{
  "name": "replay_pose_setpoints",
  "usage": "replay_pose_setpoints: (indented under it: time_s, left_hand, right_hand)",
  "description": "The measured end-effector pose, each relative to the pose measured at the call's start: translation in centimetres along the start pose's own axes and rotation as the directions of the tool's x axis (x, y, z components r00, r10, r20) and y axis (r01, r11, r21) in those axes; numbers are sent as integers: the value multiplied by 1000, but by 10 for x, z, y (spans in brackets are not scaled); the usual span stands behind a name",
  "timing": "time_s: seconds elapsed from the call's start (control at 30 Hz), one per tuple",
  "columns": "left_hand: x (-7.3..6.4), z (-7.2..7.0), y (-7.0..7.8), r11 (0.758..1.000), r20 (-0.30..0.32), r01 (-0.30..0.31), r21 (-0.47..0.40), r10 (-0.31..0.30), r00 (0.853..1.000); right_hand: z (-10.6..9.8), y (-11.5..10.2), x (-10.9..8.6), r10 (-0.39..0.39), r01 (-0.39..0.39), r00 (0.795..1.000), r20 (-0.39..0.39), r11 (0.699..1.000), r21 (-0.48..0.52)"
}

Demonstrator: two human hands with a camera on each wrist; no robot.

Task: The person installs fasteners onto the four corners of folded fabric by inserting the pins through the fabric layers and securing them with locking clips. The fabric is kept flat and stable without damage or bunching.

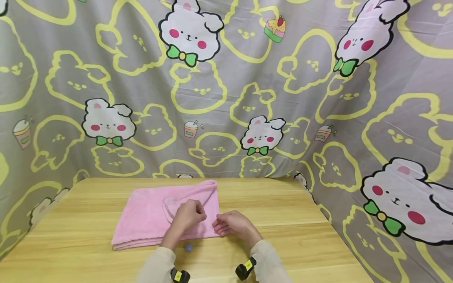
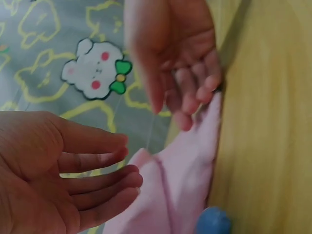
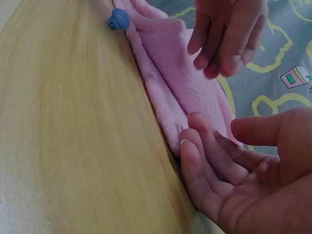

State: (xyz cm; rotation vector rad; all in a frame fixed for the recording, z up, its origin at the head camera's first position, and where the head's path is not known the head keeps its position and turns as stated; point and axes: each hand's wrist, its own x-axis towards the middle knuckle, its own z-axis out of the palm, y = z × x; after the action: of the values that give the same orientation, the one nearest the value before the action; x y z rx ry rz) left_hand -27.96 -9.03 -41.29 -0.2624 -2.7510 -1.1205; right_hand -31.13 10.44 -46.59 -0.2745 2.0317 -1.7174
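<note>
In the head view, a folded pink cloth (image 1: 148,208) lies on the table (image 1: 265,200); the left hand (image 1: 189,215) is above it, the right hand (image 1: 232,224) at its right edge, a blue piece (image 1: 188,247) just beside its near edge. Left wrist: left fingers (image 2: 105,190) loosely extended, empty. Right wrist: right fingers (image 3: 214,163) slightly bent by the cloth's corner, thumb apart.

Pink plush cloth (image 1: 145,214); folded on wooden table (image 1: 301,243); top layer rumpled

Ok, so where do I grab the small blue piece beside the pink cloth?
Probably pinch the blue piece by its rounded head, coming from above or your near side: bare table lies open there, while the pink cloth crowds its far side.
</note>
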Motion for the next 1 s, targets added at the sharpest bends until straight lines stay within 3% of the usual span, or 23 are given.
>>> replay_pose_setpoints:
  time_s: [0.27,0.4,0.6,0.77,1.0]
  left_hand:
    - [-5,21,4,995,166,-49,92,33,986]
    - [-9,26,3,988,216,-81,133,51,975]
    - [-13,33,-1,973,182,-117,201,80,980]
    - [-11,36,-4,980,147,-110,165,85,985]
    - [-10,37,-8,976,120,-157,150,139,983]
  right_hand:
    - [1,-2,0,1,-1,1000,9,1000,13]
    - [2,-2,0,11,-11,1000,12,1000,12]
    - [1,-3,-1,23,-23,1000,-3,1000,5]
    - [1,-2,-2,21,-21,1000,-5,1000,6]
    - [0,-4,-3,21,-21,1000,-22,1000,-1]
